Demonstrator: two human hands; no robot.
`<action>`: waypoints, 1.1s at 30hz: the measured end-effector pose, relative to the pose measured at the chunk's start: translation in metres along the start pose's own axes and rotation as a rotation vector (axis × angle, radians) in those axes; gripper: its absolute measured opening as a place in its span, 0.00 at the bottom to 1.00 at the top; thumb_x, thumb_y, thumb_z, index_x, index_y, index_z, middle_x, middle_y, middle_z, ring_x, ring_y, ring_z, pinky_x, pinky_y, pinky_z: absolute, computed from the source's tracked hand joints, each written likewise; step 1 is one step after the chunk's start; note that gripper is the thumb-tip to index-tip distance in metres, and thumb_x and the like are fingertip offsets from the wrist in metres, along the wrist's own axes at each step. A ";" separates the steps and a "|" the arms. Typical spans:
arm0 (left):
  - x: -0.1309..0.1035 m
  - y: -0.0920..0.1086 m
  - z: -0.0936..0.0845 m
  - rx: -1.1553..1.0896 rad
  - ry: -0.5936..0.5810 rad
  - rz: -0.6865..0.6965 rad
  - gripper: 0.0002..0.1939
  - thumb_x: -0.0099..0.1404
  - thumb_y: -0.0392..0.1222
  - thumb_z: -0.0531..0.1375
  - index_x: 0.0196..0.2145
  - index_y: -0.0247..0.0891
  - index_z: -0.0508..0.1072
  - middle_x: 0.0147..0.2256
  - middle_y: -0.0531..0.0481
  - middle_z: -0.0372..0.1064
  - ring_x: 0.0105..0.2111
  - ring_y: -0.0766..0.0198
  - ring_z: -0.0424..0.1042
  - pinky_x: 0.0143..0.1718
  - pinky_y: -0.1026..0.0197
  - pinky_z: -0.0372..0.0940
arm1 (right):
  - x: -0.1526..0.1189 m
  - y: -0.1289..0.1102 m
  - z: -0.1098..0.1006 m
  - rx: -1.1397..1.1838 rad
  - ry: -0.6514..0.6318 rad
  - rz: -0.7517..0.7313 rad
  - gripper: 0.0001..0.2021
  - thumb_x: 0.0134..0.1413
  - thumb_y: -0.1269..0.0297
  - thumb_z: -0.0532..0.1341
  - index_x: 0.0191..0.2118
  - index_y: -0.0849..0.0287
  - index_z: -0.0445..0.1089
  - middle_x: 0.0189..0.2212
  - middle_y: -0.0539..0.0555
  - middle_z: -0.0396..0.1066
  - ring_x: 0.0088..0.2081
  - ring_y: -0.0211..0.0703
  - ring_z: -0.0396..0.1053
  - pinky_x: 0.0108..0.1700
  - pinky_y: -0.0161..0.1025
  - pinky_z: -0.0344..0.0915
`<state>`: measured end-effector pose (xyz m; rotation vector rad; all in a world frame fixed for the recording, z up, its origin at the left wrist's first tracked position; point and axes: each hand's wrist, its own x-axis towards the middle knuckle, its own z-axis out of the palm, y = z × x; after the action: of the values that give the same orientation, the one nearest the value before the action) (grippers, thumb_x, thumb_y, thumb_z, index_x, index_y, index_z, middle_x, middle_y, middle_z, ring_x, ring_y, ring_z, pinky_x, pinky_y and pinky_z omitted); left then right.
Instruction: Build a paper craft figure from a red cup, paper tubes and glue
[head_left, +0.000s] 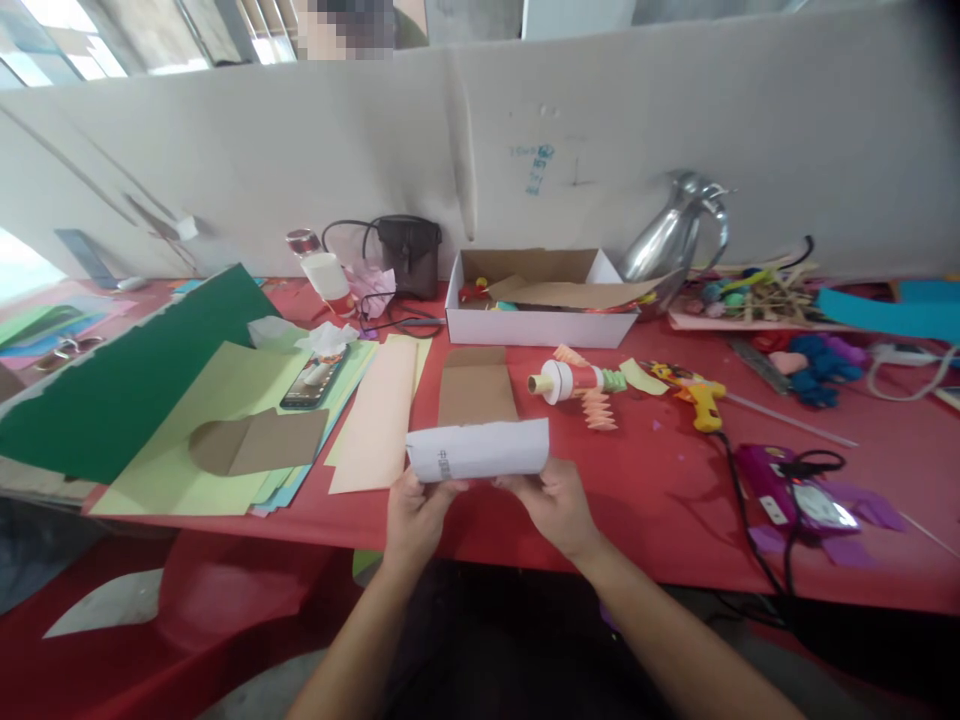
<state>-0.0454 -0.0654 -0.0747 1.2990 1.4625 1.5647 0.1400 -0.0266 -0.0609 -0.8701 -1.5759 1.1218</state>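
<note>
A white folded piece of paper or card (480,450) with dark printed characters is held up above the front of the red table. My left hand (416,515) grips its lower left part, and my right hand (555,505) grips its lower right part. Just behind it a brown cardboard piece (478,390) lies flat. To the right rests a paper rocket-like craft (571,382) with pleated orange and green strips. Left of the held piece is a pale peach sheet (375,420).
A white box (540,328) and a steel jug (671,235) stand at the back. A yellow glue gun (706,405) and a purple device (799,490) with cables lie right. A phone (315,380), cut cardboard (259,442) and a green board (142,390) are left.
</note>
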 end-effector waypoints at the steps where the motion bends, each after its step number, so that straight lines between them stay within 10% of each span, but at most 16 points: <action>1: -0.001 -0.001 0.001 -0.003 -0.011 -0.014 0.08 0.55 0.40 0.68 0.34 0.39 0.81 0.35 0.47 0.80 0.39 0.54 0.77 0.45 0.55 0.70 | -0.002 0.001 0.001 0.033 -0.002 0.036 0.04 0.54 0.61 0.67 0.34 0.53 0.79 0.32 0.51 0.81 0.35 0.50 0.78 0.39 0.44 0.74; 10: -0.014 -0.003 0.003 -0.018 -0.006 -0.062 0.05 0.56 0.40 0.67 0.29 0.36 0.79 0.23 0.51 0.75 0.24 0.62 0.73 0.29 0.61 0.69 | -0.011 0.010 -0.003 0.062 -0.022 0.030 0.04 0.53 0.64 0.68 0.36 0.53 0.80 0.34 0.52 0.81 0.36 0.48 0.79 0.42 0.43 0.74; 15: -0.008 0.011 -0.007 0.078 -0.116 0.042 0.03 0.57 0.39 0.66 0.27 0.39 0.79 0.38 0.47 0.79 0.41 0.55 0.77 0.45 0.56 0.70 | -0.010 0.012 -0.006 0.121 -0.110 0.012 0.09 0.53 0.65 0.68 0.41 0.50 0.80 0.44 0.51 0.80 0.46 0.49 0.77 0.50 0.43 0.73; 22: -0.010 0.001 0.000 0.154 0.011 0.051 0.07 0.54 0.39 0.67 0.33 0.38 0.81 0.36 0.47 0.80 0.39 0.53 0.78 0.44 0.54 0.72 | -0.013 0.015 0.001 0.145 -0.005 0.112 0.08 0.54 0.61 0.67 0.39 0.54 0.79 0.39 0.52 0.81 0.42 0.50 0.78 0.47 0.45 0.74; 33: -0.006 -0.003 0.008 -0.099 -0.081 -0.174 0.18 0.58 0.44 0.66 0.47 0.37 0.78 0.46 0.43 0.78 0.48 0.52 0.76 0.51 0.53 0.69 | -0.012 0.012 0.003 0.205 0.062 0.253 0.15 0.52 0.52 0.67 0.41 0.58 0.78 0.38 0.57 0.81 0.42 0.53 0.78 0.49 0.49 0.72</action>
<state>-0.0364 -0.0678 -0.0795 1.1334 1.3909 1.4362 0.1403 -0.0343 -0.0762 -0.9738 -1.2985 1.3954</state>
